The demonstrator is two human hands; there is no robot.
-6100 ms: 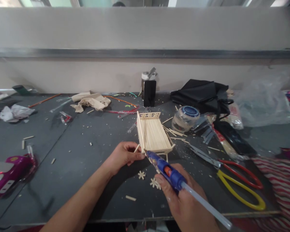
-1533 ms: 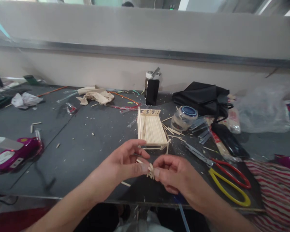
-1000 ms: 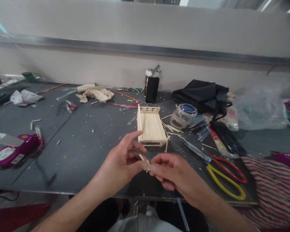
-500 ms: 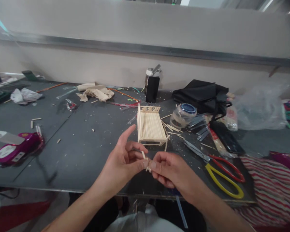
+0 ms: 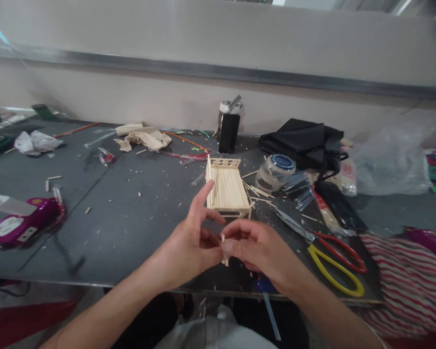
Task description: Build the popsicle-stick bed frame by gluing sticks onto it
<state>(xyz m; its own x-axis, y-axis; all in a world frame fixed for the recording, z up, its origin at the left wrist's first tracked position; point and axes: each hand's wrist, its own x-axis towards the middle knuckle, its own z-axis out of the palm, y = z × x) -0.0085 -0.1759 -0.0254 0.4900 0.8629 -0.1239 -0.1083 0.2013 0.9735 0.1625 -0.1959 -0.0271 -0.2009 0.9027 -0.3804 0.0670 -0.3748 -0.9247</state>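
Note:
Between the fingertips of both hands is a small piece made of short wooden sticks, mostly hidden by the thumbs. My left hand pinches it from the left with the thumb and lower fingers, its index finger pointing up. From the other side my right hand grips the piece between thumb and fingers. Just beyond the hands stands a miniature bed built of wooden sticks, with a patterned headboard. Under my right hand, at the table edge, a blue object with a translucent stick is partly covered.
Scissors with red and yellow handles lie at right, near a striped cloth. A blue-lidded jar, loose sticks and a black bag sit behind. A phone leans upright. Far left is a purple device.
The left hand has shifted slightly right, its raised finger now overlapping the bed's left side. Both hands have turned the stick piece, so less of it shows.

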